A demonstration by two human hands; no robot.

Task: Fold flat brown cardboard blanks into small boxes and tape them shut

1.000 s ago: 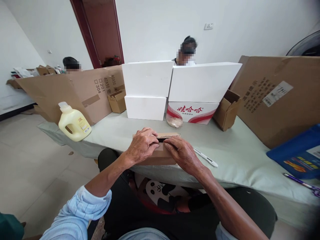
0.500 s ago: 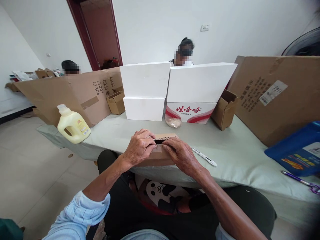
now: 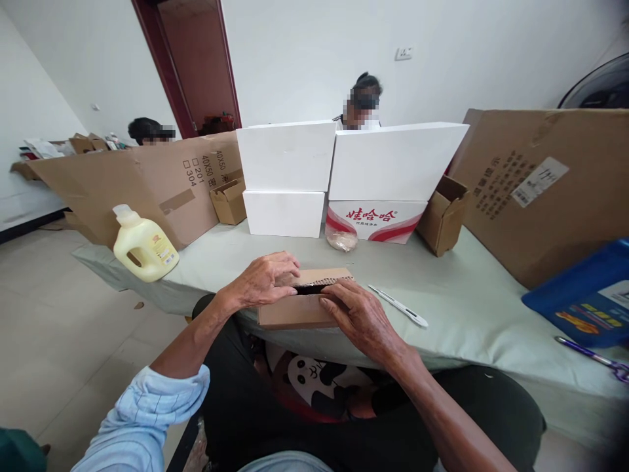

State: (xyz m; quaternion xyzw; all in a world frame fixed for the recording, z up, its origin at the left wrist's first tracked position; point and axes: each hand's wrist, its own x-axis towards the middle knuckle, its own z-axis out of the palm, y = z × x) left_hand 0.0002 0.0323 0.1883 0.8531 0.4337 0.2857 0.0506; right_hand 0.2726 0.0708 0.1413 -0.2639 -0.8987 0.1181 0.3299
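Observation:
A small brown cardboard box (image 3: 295, 313) lies at the table's near edge in front of me, with a dark gap between its top flaps. My left hand (image 3: 265, 280) is at the left end of the gap, thumb and fingers round the flap edges. On the right, my right hand (image 3: 361, 314) rests over the box's right side, its fingers on the flap at the gap. The inside of the box is too dark to make out. Just right of the box lies a slim white cutter (image 3: 400, 307).
White boxes (image 3: 287, 157) and a red-and-white carton (image 3: 376, 221) stand behind, a plastic-wrapped bundle (image 3: 343, 241) before them. A yellow jug (image 3: 145, 246) is left; a blue bottle (image 3: 584, 295) and a purple pen (image 3: 584, 351) are right. Two people are beyond the cardboard.
My left hand has shifted left, and the gap between the flaps shows wider. My right hand has moved slightly down. The person at the left has moved a little to the right.

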